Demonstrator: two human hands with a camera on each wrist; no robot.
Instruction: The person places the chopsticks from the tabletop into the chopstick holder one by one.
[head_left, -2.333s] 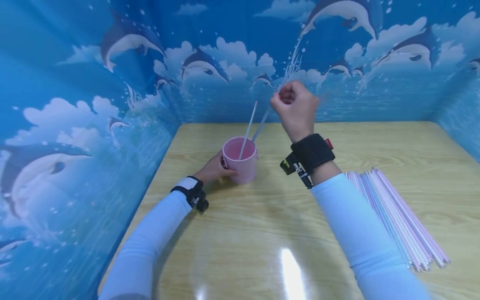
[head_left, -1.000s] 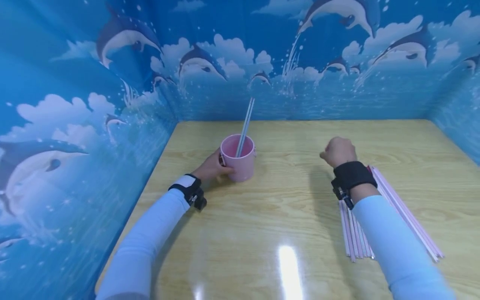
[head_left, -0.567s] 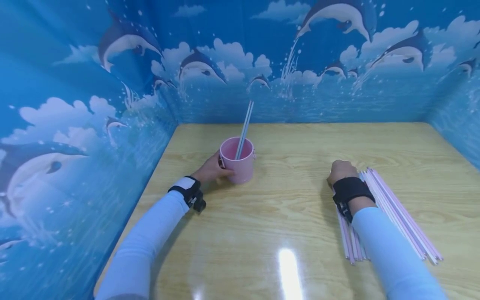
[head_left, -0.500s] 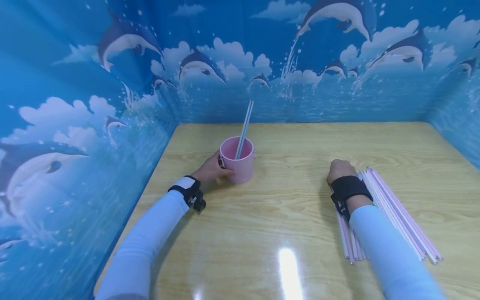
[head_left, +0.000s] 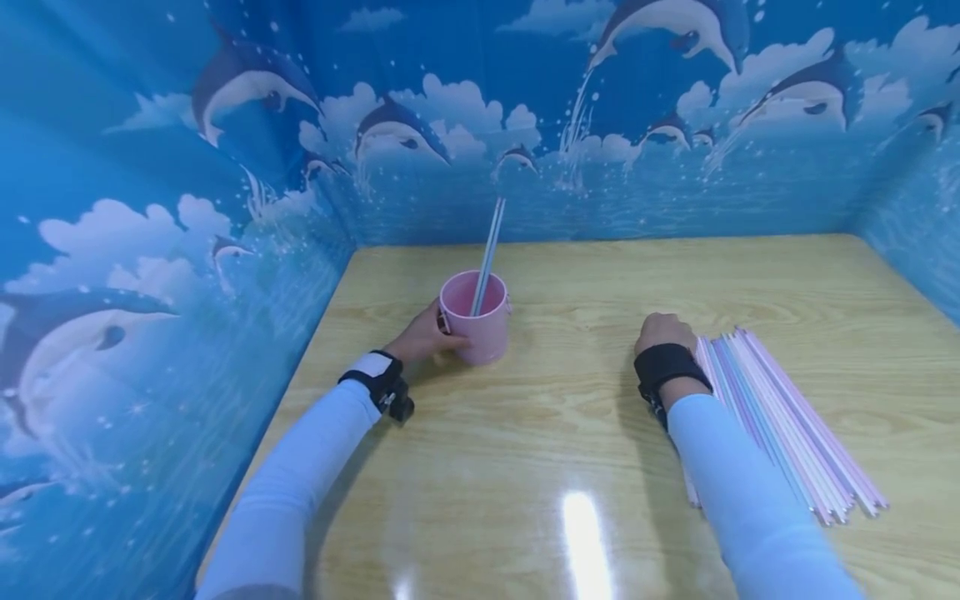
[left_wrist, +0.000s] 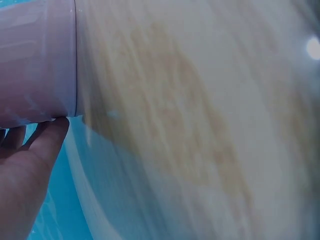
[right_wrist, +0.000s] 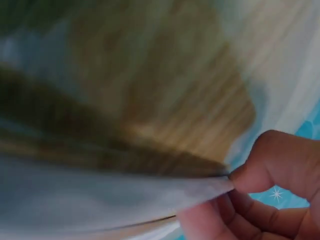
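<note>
My left hand [head_left: 426,335] holds the side of a small pink bucket [head_left: 487,337] standing on the table; the left wrist view shows the thumb [left_wrist: 47,142] against the bucket's wall [left_wrist: 37,60]. Two pale blue straws [head_left: 489,258] lean in the bucket, their upper ends well above the rim. At the left edge of a bundle of straws [head_left: 787,417], my right hand [head_left: 666,332] pinches one pale straw [right_wrist: 150,195] between thumb and finger, as the right wrist view shows. My forearm covers much of this straw in the head view.
The bundled straws, pink, white, lilac and blue, lie fanned out at the right on the wood-grain table [head_left: 570,400]. A blue dolphin-print curtain [head_left: 465,183] encloses the table at the back and sides. Light glares off the table near the front.
The right hand has come down from above the bucket, where a second straw now leans beside the first, to the bundle. It has since shifted slightly left with one straw. The left hand stays on the bucket.
</note>
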